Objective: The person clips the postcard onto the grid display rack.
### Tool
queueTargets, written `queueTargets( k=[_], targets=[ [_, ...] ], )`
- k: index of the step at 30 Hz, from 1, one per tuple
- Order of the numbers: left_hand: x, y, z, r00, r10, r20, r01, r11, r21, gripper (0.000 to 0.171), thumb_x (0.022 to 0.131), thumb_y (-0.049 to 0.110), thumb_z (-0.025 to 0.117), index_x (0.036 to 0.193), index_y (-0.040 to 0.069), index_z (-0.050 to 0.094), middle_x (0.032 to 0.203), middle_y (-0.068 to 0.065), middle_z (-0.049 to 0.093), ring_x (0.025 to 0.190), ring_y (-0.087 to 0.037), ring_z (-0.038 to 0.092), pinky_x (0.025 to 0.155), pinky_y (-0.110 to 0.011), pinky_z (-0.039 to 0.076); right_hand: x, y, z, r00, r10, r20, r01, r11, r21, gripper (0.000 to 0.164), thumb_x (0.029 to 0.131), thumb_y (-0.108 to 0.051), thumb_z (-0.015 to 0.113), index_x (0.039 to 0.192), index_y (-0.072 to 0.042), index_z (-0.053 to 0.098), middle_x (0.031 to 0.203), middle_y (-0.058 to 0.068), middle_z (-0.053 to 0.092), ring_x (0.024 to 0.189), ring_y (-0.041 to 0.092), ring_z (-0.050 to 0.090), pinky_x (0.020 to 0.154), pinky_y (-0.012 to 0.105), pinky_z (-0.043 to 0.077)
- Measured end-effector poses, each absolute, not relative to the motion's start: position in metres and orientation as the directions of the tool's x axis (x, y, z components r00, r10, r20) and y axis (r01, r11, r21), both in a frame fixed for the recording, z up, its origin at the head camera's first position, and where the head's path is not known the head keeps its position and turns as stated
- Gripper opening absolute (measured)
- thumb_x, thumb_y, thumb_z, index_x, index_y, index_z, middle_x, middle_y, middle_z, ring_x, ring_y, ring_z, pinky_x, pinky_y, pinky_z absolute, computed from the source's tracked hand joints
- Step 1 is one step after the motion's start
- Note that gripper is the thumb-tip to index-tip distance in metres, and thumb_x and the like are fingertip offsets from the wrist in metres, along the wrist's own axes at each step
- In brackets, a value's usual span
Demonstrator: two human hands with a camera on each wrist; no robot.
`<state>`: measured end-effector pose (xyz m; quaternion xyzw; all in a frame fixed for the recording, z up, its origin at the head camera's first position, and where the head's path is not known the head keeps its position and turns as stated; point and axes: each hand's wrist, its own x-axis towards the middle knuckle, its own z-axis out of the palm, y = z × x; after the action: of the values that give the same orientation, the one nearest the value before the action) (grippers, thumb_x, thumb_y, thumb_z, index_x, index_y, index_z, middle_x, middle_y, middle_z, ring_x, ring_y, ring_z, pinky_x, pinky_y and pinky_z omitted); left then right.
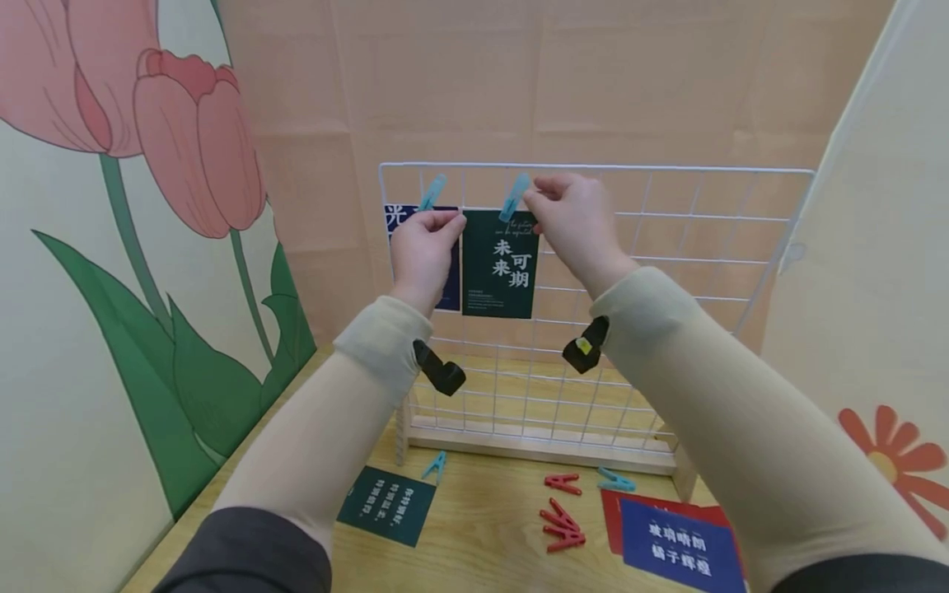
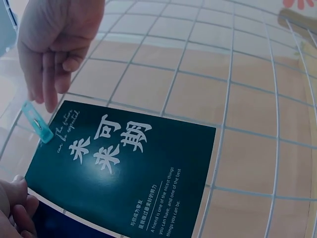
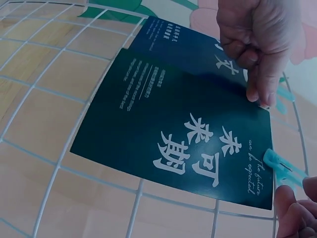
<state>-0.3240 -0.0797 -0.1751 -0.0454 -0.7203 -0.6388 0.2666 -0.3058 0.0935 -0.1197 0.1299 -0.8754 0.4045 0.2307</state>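
Observation:
A dark green card (image 1: 498, 272) with white lettering hangs against a white wire grid rack (image 1: 667, 216). My left hand (image 1: 424, 251) pinches its upper left corner between thumb and fingertips, in front of a dark blue card (image 1: 449, 284). A light blue clothespin (image 2: 37, 123) is clipped on the green card's top edge. Just right of that clothespin is my right hand (image 1: 574, 222), its fingertips close beside the peg and not around it. Another blue clothespin (image 1: 432, 193) sits at the top of the blue card.
On the wooden table lie another green card (image 1: 389, 506), a blue card (image 1: 678, 548) over a red card (image 1: 614, 519), several red clothespins (image 1: 562, 539), and blue clothespins (image 1: 617, 480) in front of the rack's wooden base (image 1: 541, 445). Tulip-painted panel (image 1: 200, 148) at left.

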Motion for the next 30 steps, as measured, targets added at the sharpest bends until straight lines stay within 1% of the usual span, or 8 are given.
queueTargets(
  k=[3, 6, 9, 12, 15, 18, 25, 30],
  targets=[
    [-0.322, -0.081, -0.178, -0.841, -0.278, 0.464, 0.429, 0.178, 0.886, 0.023, 0.092, 0.03, 0.066, 0.105, 0.012, 0.07, 0.103, 0.002, 0.064, 0.095, -0.011, 0.059, 0.086, -0.027, 0.049, -0.305, 0.094, -0.123, -0.836, -0.04, 0.547, -0.444, 0.636, -0.632, 0.039, 0.099, -0.032, 0.051, 0.132, -0.011, 0.058, 0.118, 0.003, 0.066, 0.082, 0.018, 0.065, 0.061, 0.02, 0.047],
    [-0.32, -0.082, -0.182, -0.831, -0.279, 0.482, 0.446, 0.184, 0.876, 0.023, 0.092, 0.03, 0.066, 0.105, 0.012, 0.069, 0.1, 0.001, 0.064, 0.093, -0.013, 0.059, 0.083, -0.028, 0.049, -0.304, 0.094, -0.127, -0.808, -0.042, 0.588, -0.474, 0.639, -0.606, 0.037, 0.099, -0.031, 0.053, 0.127, -0.009, 0.061, 0.112, 0.004, 0.066, 0.083, 0.017, 0.064, 0.069, 0.022, 0.05],
    [-0.318, -0.082, -0.184, -0.824, -0.281, 0.492, 0.457, 0.185, 0.87, 0.022, 0.092, 0.031, 0.066, 0.104, 0.013, 0.068, 0.099, 0.001, 0.064, 0.092, -0.013, 0.059, 0.083, -0.028, 0.049, -0.302, 0.095, -0.131, -0.781, -0.042, 0.624, -0.496, 0.65, -0.577, 0.037, 0.098, -0.032, 0.053, 0.124, -0.007, 0.062, 0.108, 0.005, 0.065, 0.086, 0.015, 0.06, 0.074, 0.024, 0.049],
    [-0.317, -0.082, -0.187, -0.817, -0.284, 0.502, 0.472, 0.172, 0.865, 0.022, 0.092, 0.03, 0.066, 0.104, 0.012, 0.068, 0.098, 0.001, 0.064, 0.092, -0.014, 0.059, 0.082, -0.028, 0.049, -0.301, 0.097, -0.136, -0.749, -0.044, 0.661, -0.525, 0.648, -0.552, 0.036, 0.098, -0.032, 0.054, 0.121, -0.006, 0.063, 0.105, 0.006, 0.064, 0.084, 0.016, 0.056, 0.072, 0.026, 0.046],
    [-0.317, -0.084, -0.192, -0.813, -0.28, 0.511, 0.486, 0.158, 0.86, 0.021, 0.092, 0.029, 0.066, 0.104, 0.012, 0.068, 0.098, 0.0, 0.064, 0.092, -0.014, 0.058, 0.082, -0.028, 0.049, -0.302, 0.099, -0.143, -0.727, -0.046, 0.686, -0.552, 0.632, -0.543, 0.035, 0.098, -0.032, 0.055, 0.118, -0.005, 0.064, 0.098, 0.007, 0.062, 0.078, 0.018, 0.054, 0.067, 0.028, 0.044],
    [-0.317, -0.085, -0.198, -0.818, -0.274, 0.506, 0.483, 0.151, 0.862, 0.021, 0.093, 0.029, 0.065, 0.105, 0.012, 0.067, 0.099, 0.0, 0.063, 0.092, -0.015, 0.058, 0.083, -0.028, 0.049, -0.302, 0.102, -0.151, -0.713, -0.056, 0.698, -0.568, 0.63, -0.53, 0.035, 0.097, -0.033, 0.056, 0.117, -0.005, 0.063, 0.092, 0.007, 0.058, 0.075, 0.02, 0.05, 0.064, 0.03, 0.042],
    [-0.316, -0.086, -0.208, -0.828, -0.26, 0.497, 0.474, 0.15, 0.868, 0.021, 0.091, 0.03, 0.067, 0.105, 0.014, 0.067, 0.098, 0.0, 0.064, 0.091, -0.015, 0.059, 0.083, -0.029, 0.05, -0.304, 0.109, -0.165, -0.718, -0.073, 0.693, -0.575, 0.624, -0.53, 0.044, 0.095, -0.038, 0.059, 0.126, -0.007, 0.058, 0.086, 0.006, 0.056, 0.071, 0.02, 0.05, 0.057, 0.03, 0.042],
    [-0.313, -0.083, -0.215, -0.83, -0.247, 0.5, 0.477, 0.148, 0.866, 0.022, 0.089, 0.03, 0.07, 0.104, 0.014, 0.067, 0.095, -0.001, 0.064, 0.089, -0.016, 0.058, 0.079, -0.03, 0.05, -0.304, 0.113, -0.174, -0.711, -0.079, 0.699, -0.59, 0.608, -0.531, 0.046, 0.094, -0.038, 0.06, 0.128, -0.007, 0.056, 0.084, 0.007, 0.055, 0.071, 0.02, 0.051, 0.058, 0.029, 0.042]
  ],
)
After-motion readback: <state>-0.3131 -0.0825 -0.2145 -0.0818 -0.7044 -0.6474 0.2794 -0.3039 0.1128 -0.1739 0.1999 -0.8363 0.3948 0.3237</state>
